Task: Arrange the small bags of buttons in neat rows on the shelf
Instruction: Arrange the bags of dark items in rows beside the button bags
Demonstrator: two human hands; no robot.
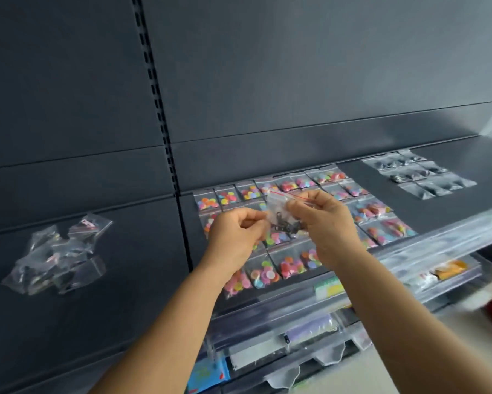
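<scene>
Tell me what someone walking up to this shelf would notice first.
Most striking is the grid of colourful button bags laid in rows on the dark shelf, right of centre. In front of it, the left hand and right hand together pinch a small clear bag holding dark pieces. A loose heap of unsorted bags lies to the left, and a neat block of dark bags at far right.

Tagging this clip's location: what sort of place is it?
Probably a craft or haberdashery shop. A dark retail shelf on a slotted upright holds rows of colourful button bags; clear front strips and packaged goods sit below.
</scene>
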